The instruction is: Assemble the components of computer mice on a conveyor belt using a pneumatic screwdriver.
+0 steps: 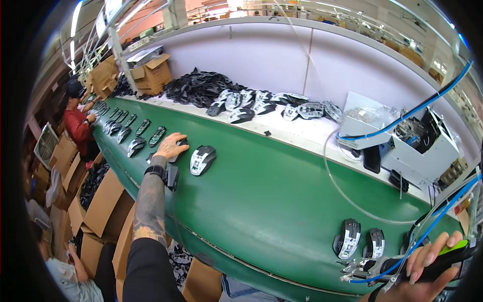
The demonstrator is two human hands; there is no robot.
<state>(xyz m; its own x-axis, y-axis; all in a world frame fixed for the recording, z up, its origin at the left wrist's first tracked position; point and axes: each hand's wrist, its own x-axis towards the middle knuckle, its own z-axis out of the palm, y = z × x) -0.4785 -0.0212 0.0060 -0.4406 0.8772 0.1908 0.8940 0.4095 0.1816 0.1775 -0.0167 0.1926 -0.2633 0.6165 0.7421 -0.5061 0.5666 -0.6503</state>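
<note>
My left hand, at the end of the outstretched arm, grips a partly assembled computer mouse on the green conveyor belt; the fingers cover much of it. Just right of it sits a grey-and-black mouse shell. In the lower right corner, my right hand is wrapped round a black powered screwdriver with a green accent, its metal tip pointing left. Two more mouse shells, one larger and one narrower, lie just beyond the tip. Another dark piece is partly hidden behind my right hand.
Rows of mouse parts run along the belt's far left, where a person in red works. Black and grey shells pile on the white ledge. A white machine with blue hoses stands right. Cardboard boxes line the left.
</note>
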